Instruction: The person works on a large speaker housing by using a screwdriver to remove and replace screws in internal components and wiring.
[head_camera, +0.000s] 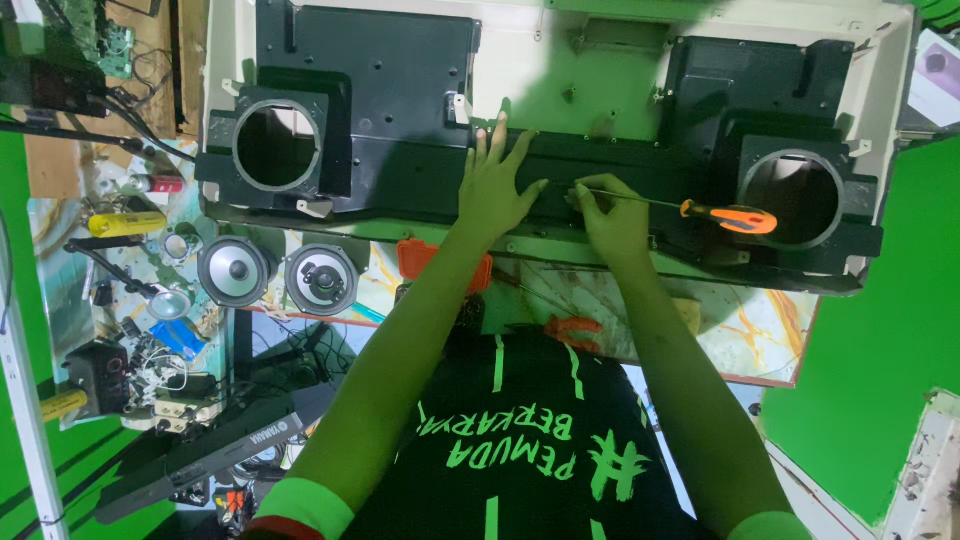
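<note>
Our left hand (497, 185) lies flat on the black panel (600, 170), fingers spread, while our right hand (612, 215) pinches the shaft of the orange-handled screwdriver (730, 216) lying across that panel. Gripped so far from the handle, the tool could slip, we judge. Two loose speakers (275, 273) sit on the cluttered bench (130, 300) at left; nothing blocks the hands.

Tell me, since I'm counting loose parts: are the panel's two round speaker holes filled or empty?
Empty: left hole and right hole show bare openings; two speakers lie outside.
</note>
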